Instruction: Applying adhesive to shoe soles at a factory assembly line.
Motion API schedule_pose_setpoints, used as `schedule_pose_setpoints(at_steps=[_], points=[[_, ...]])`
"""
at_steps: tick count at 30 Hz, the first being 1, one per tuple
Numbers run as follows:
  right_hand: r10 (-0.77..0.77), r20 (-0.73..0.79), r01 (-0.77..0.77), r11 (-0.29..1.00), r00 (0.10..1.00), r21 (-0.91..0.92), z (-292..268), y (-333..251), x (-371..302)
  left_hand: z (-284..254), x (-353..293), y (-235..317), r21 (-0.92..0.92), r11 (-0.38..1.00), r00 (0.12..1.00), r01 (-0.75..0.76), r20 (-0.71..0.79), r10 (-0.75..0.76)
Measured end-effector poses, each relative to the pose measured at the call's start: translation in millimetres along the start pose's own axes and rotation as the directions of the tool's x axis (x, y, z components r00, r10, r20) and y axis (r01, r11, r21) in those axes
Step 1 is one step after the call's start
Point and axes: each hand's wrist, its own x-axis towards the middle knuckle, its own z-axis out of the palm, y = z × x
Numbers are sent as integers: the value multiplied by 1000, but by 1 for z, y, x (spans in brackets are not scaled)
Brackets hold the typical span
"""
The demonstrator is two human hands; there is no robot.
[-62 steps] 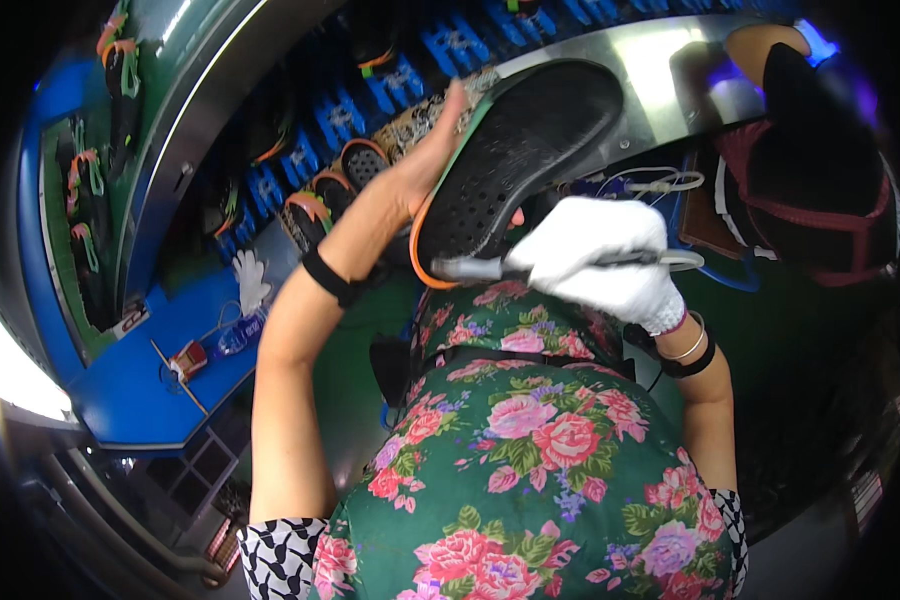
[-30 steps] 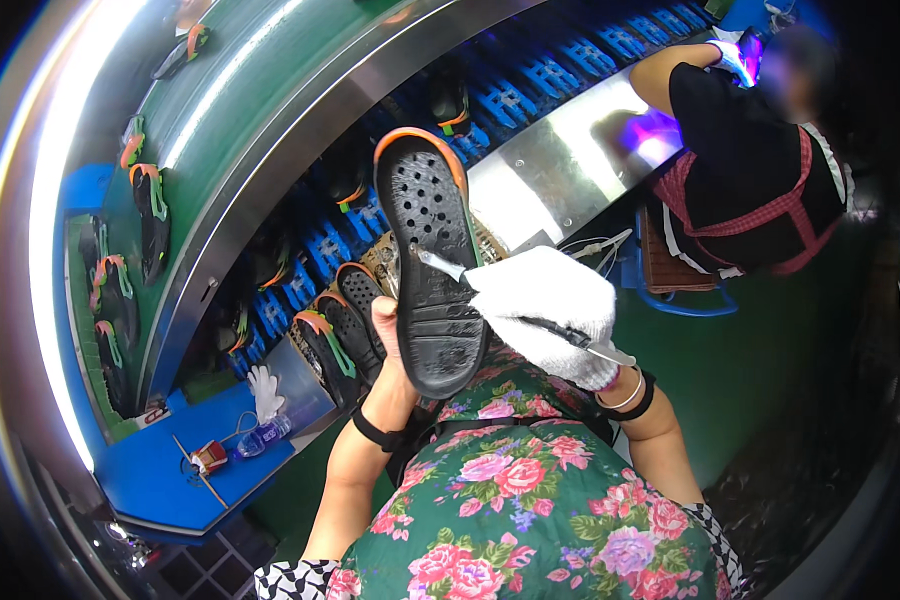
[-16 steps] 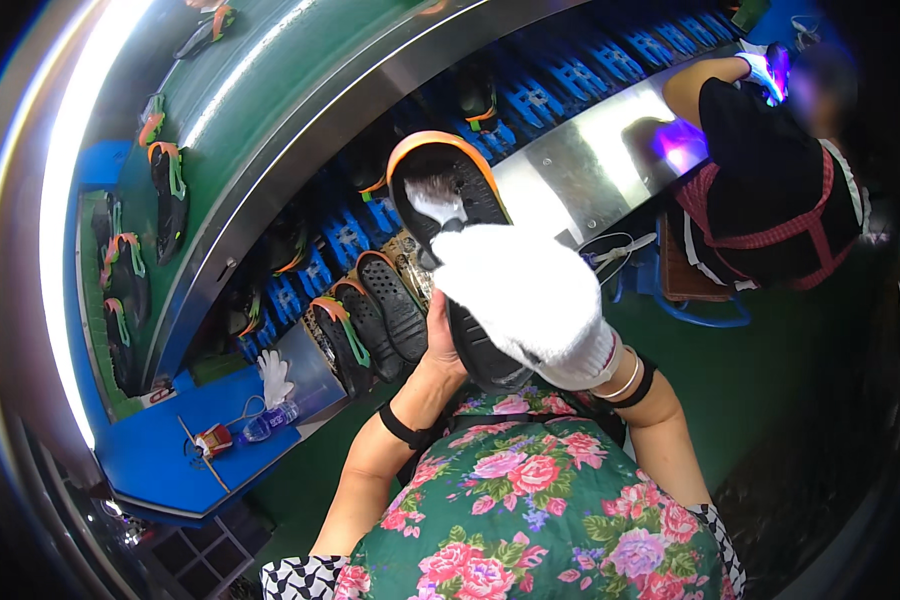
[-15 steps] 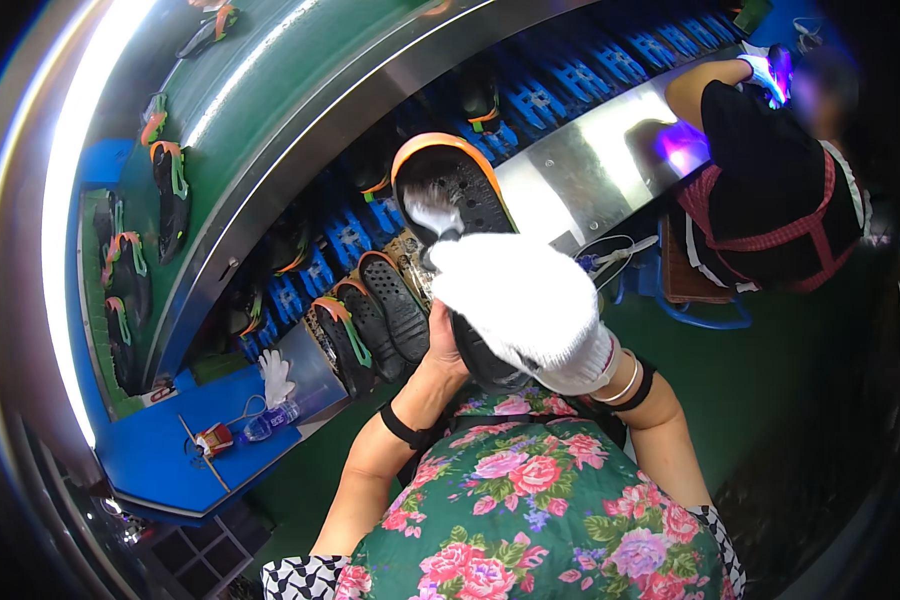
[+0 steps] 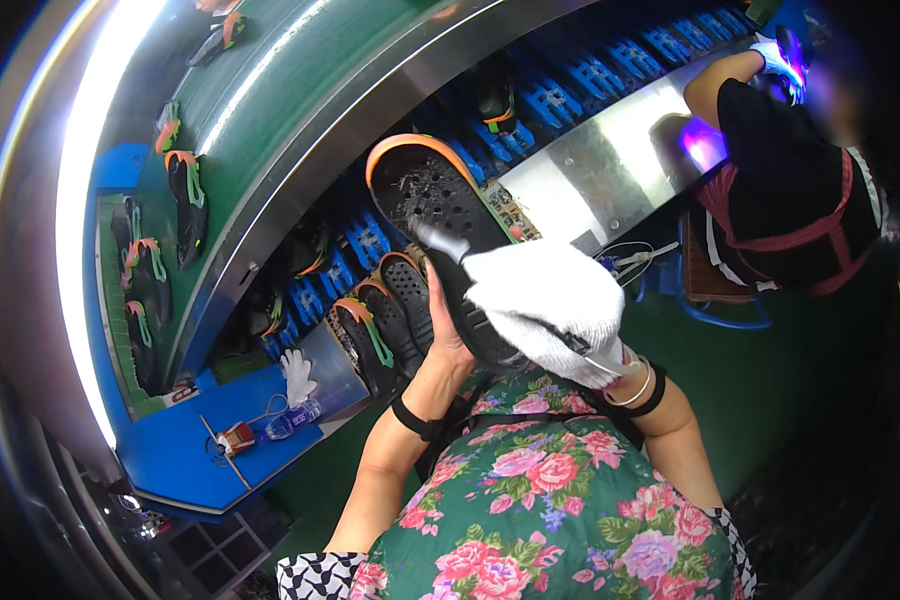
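My bare left hand (image 5: pixel 450 332) grips a black clog (image 5: pixel 438 190) by its left side, fingers mostly hidden beneath it. The clog is tilted up in front of my apron, with small holes and an orange band round its far end. In a white knit glove, my right hand (image 5: pixel 550 305) is closed on what looks like a brush (image 5: pixel 442 241). Its pale, motion-blurred tip is over the clog's dark surface; whether they touch, I cannot tell. Several black clogs (image 5: pixel 408 295) stand in a row just left of my left hand, the leftmost with an orange and green strap.
Blue racks (image 5: pixel 550 105) run along the line ahead, beside a metal ledge (image 5: pixel 570 195). A green conveyor (image 5: pixel 240 130) carries clogs at left. The blue table (image 5: pixel 180 450) holds a white glove (image 5: pixel 297 377) and a bottle (image 5: pixel 292 420). A co-worker (image 5: pixel 785 180) sits at right.
The brush tip has moved down the clog, nearer to me, and my right wrist has turned. The clog has shifted slightly left while the surroundings slid right in view.
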Motion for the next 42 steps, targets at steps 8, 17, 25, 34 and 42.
schedule_pose_setpoints(at_steps=[8, 17, 25, 34, 42], points=[[27, 37, -32, 985, 999, 167, 19, -2, -11, 11, 11, 8, 105, 992, 997, -76, 32, 72], [-26, 47, 16, 981, 999, 194, 18, 0, -17, 17, 16, 11, 118, 991, 996, -61, 71, 52], [-12, 109, -5, 988, 994, 153, 19, -4, -24, 15, 20, 24, 21, 998, 994, -53, 92, 51], [-19, 118, 2, 990, 993, 140, 16, -2, -29, 15, 19, 27, 27, 996, 996, -88, 0, 88], [56, 105, -76, 976, 993, 205, 5, 10, -30, 13, 18, 28, 11, 998, 996, -65, 64, 64]])
